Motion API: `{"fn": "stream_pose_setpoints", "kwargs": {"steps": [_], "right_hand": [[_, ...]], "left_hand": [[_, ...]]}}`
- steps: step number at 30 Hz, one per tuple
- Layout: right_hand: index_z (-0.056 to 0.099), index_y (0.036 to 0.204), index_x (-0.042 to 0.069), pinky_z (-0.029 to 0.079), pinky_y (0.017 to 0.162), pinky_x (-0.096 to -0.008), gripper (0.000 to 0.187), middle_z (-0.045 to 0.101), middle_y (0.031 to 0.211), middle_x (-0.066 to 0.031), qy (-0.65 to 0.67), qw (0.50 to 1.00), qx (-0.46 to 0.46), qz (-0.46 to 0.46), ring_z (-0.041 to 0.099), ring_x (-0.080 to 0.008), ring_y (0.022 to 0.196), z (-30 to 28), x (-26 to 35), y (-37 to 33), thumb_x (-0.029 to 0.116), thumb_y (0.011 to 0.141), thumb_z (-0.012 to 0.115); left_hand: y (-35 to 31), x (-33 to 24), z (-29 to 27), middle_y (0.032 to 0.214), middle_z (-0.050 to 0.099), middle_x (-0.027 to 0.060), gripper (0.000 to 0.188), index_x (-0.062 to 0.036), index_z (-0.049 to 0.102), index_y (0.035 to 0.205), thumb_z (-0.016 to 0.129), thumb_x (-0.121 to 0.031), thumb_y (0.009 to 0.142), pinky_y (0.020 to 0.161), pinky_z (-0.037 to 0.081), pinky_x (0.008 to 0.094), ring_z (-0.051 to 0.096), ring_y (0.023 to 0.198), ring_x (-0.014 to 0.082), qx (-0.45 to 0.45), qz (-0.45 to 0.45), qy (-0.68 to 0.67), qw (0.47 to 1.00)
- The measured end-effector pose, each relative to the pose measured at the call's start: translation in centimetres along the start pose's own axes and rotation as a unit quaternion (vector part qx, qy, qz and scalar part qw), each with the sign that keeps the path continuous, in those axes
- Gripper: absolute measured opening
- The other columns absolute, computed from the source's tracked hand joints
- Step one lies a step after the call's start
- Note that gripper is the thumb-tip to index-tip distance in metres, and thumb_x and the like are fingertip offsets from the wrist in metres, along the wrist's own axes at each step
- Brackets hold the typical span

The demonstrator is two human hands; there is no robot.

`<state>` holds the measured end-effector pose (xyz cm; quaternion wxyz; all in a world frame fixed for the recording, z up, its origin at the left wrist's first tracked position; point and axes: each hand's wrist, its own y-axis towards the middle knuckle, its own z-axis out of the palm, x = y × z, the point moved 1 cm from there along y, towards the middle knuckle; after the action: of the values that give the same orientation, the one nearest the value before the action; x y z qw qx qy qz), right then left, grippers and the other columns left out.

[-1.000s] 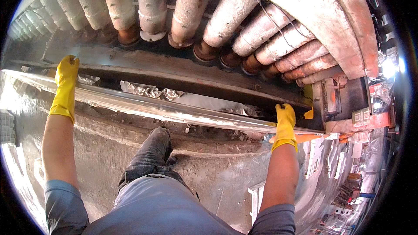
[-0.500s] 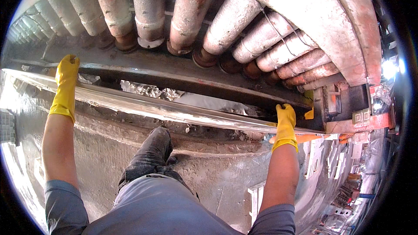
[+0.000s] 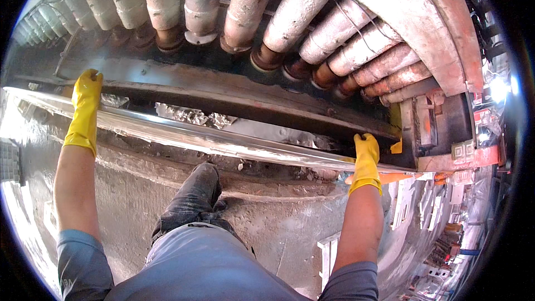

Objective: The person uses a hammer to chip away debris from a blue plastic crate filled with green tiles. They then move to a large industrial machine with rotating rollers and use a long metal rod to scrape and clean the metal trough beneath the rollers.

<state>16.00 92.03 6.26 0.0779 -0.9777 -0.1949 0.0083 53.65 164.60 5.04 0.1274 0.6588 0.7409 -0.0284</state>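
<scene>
My left hand [image 3: 86, 99], in a yellow rubber glove, is closed at the left part of a long shiny rail [image 3: 223, 140] that runs across in front of me. My right hand [image 3: 366, 159], gloved the same way, is closed at the rail's right end. The fingers curl over its far side, so their tips are hidden. Behind the rail lies a narrow gap with crumpled silvery material [image 3: 192, 116] and a pale sheet-like surface [image 3: 273, 132]. Along the gap's far side runs a dark beam [image 3: 251, 102].
A row of thick, worn cylinders [image 3: 202, 8] hangs beyond the beam, under a pale curved housing [image 3: 412, 19]. A metal bracket [image 3: 426, 128] stands at the right end. Below the rail, a rough ledge [image 3: 267, 184] edges the wet-looking floor [image 3: 278, 228]. A white slatted piece [image 3: 329, 253] lies near my right arm.
The row of cylinders has shifted up and slightly to the right in the picture, and more of the surface beneath them shows. Both my hands and the rail have hardly moved.
</scene>
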Motion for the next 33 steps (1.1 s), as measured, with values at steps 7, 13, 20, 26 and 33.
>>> {"fn": "stream_pose_setpoints", "kwargs": {"steps": [7,13,20,26,33], "right_hand": [[0.067,0.129,0.010,0.050,0.101,-0.0448,0.055,0.068,0.129,-0.0189,0.008,1.000,-0.011,0.000,0.063,-0.0370,0.122,0.3,-1.7,-1.5,0.048,0.090,0.066],[0.067,0.129,0.010,0.050,0.101,-0.0445,0.055,0.068,0.128,-0.0193,0.007,1.000,-0.005,0.005,0.064,-0.0373,0.121,0.5,-2.4,-2.2,0.048,0.090,0.066],[0.068,0.127,0.007,0.050,0.101,-0.0446,0.055,0.068,0.128,-0.0210,0.020,0.999,-0.024,-0.010,0.064,-0.0377,0.120,1.1,-3.3,-2.6,0.047,0.089,0.067],[0.068,0.128,0.008,0.050,0.101,-0.0441,0.054,0.068,0.128,-0.0202,0.022,0.999,-0.023,-0.008,0.064,-0.0367,0.120,1.1,-3.5,-3.3,0.046,0.089,0.067],[0.068,0.127,0.007,0.051,0.099,-0.0436,0.053,0.070,0.126,-0.0185,0.039,0.999,-0.019,0.002,0.066,-0.0356,0.119,1.9,-5.1,-4.5,0.046,0.090,0.069]], "left_hand": [[-2.4,1.1,0.1,0.108,0.075,0.0180,0.041,-0.0043,0.072,0.114,0.066,-0.039,0.093,0.089,0.054,0.0413,0.072,0.103,0.0341,-0.036,0.000,-0.044,0.998],[-2.9,2.5,0.5,0.107,0.075,0.0170,0.039,-0.0039,0.072,0.112,0.067,-0.037,0.092,0.089,0.054,0.0400,0.072,0.101,0.0326,-0.044,0.011,-0.047,0.998],[-3.9,2.4,-0.1,0.108,0.076,0.0157,0.038,-0.0044,0.072,0.114,0.069,-0.035,0.092,0.090,0.054,0.0387,0.072,0.103,0.0314,-0.031,0.000,-0.062,0.998],[-4.8,2.9,-0.1,0.110,0.076,0.0153,0.040,-0.0041,0.072,0.117,0.069,-0.036,0.092,0.092,0.054,0.0382,0.072,0.105,0.0308,-0.043,0.003,-0.049,0.998],[-6.3,4.3,0.1,0.114,0.075,0.0132,0.043,-0.0097,0.071,0.121,0.068,-0.040,0.090,0.094,0.053,0.0398,0.070,0.109,0.0311,-0.021,-0.032,-0.046,0.998]]}}
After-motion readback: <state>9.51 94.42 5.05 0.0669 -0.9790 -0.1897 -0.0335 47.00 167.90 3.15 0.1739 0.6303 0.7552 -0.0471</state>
